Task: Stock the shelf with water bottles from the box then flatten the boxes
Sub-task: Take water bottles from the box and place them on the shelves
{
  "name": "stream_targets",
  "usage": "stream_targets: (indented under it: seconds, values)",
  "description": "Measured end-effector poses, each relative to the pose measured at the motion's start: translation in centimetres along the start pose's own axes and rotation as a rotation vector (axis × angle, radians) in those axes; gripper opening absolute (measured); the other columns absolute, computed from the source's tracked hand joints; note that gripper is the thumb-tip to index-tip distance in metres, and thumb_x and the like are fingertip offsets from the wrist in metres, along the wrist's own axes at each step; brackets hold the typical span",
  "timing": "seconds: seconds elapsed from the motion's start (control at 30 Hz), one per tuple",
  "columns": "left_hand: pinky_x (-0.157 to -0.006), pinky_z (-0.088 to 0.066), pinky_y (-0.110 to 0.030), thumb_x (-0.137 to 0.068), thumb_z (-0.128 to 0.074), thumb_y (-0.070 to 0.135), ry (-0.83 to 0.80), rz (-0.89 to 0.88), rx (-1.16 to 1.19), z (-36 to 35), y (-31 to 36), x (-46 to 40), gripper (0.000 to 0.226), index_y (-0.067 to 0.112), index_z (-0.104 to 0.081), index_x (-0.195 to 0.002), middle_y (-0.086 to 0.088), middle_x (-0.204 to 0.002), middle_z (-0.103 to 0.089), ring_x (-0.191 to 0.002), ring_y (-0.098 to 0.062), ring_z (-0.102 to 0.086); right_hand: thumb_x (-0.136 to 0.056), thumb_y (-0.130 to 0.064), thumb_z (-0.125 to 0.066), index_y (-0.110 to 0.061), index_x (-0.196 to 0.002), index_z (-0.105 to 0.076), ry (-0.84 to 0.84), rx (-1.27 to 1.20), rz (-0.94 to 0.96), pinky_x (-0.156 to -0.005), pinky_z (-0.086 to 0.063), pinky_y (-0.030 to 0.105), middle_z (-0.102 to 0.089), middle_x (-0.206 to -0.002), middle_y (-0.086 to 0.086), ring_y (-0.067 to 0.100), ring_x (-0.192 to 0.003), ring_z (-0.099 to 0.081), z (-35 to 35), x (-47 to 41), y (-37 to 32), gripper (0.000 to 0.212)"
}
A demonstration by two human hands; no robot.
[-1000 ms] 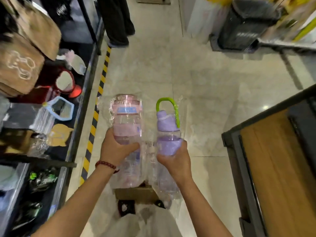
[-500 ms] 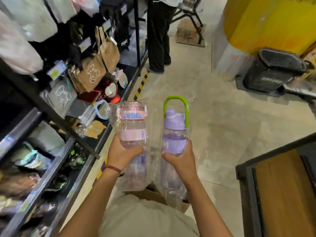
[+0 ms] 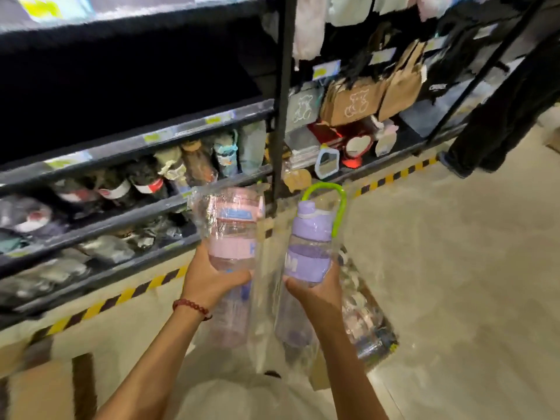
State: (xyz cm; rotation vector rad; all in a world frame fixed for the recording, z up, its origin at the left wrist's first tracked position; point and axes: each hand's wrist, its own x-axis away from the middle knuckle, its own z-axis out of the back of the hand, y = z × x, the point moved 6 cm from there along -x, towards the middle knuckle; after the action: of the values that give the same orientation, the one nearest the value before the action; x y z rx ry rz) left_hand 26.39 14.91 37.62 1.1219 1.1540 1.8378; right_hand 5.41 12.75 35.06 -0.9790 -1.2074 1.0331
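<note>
With the shelf [image 3: 169, 204] at far left not yet reached, the left hand [image 3: 212, 280] has its grip closed around a wrapped pink bottle [image 3: 231, 237], the right hand [image 3: 315, 294] around a purple bottle [image 3: 309, 247], both held off the floor, so stocking and box-flattening remain.

Lighting: indoor, even, moderately bright; pale floor [image 3: 439, 268] well lit, no hard shadows. Upper left shelf [image 3: 121, 71] bay near black, detail lost. Bright blown-out strip along top edge. Glare: soft sheen on floor; highlights on the clear wrap around the pink bottle [image 3: 231, 234] and purple bottle [image 3: 309, 253]. Blur: motion smear strongest on the left shelf goods and price tags; bottles moderately sharp. Distortion: wide-angle bending, shelf rails and uprights slanted, edges stretched. Compression blockiness at top right.
</note>
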Motion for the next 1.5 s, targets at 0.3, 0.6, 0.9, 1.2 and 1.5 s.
stream_targets:
  seconds: [0.3,0.6,0.9,1.2,1.5]
  values:
    - [-0.064,-0.043,-0.013,-0.041,-0.077,0.021,0.386,0.065,0.12,15.9,-3.5,3.2,0.078,0.021,-0.046,-0.113,0.013,-0.098,-0.057,-0.086,0.001,-0.055,-0.047,-0.038,-0.073,-0.031,-0.105,-0.042,-0.364,0.294,0.099,-0.064,-0.042,0.017,-0.057,-0.094,-0.016,0.008,-0.082,-0.059,-15.1,2.2,-2.9,0.066]
    - [-0.059,-0.046,-0.013,-0.03,-0.077,0.032,0.553,0.119,0.228,31.8,-6.8,2.2,0.084,0.018,-0.047,-0.108,0.007,-0.093,-0.06,-0.081,-0.003,-0.059,-0.049,-0.032,-0.077,-0.029,-0.099,-0.047,-0.588,0.303,0.133,-0.066,-0.047,0.012,-0.063,-0.099,-0.011,0.001,-0.087,-0.061,-32.7,6.1,-4.2,0.058]
    - [-0.056,-0.044,-0.012,-0.043,-0.084,0.025,0.561,0.137,0.133,45.9,-8.2,-3.5,0.076,0.015,-0.047,-0.108,0.007,-0.087,-0.057,-0.075,-0.004,-0.055,-0.067,-0.005,-0.08,-0.03,-0.089,-0.047,-0.574,0.334,0.104,-0.059,-0.044,0.013,-0.06,-0.089,-0.014,0.0,-0.078,-0.058,-47.1,7.1,-4.9,0.046]
    - [-0.067,-0.048,-0.022,-0.061,-0.084,0.02,0.605,0.182,0.069,51.6,-9.6,-12.9,0.064,0.012,-0.05,-0.115,0.001,-0.1,-0.059,-0.088,-0.015,-0.057,-0.054,-0.035,-0.081,-0.017,-0.11,-0.058,-0.668,0.37,0.122,-0.07,-0.055,0.028,-0.067,-0.098,-0.001,0.011,-0.088,-0.066,-58.8,0.2,-5.6,0.063]
    - [-0.045,-0.046,-0.015,-0.054,-0.085,0.007,0.522,0.002,0.329,54.4,-8.4,-24.0,0.032,0.007,-0.064,-0.077,0.008,-0.055,-0.065,-0.052,-0.007,-0.062,-0.058,-0.025,-0.076,-0.023,-0.099,-0.065,-0.757,0.298,0.199,-0.07,-0.055,0.029,-0.07,-0.09,-0.003,0.013,-0.083,-0.067,-66.0,-7.9,-6.6,0.043]
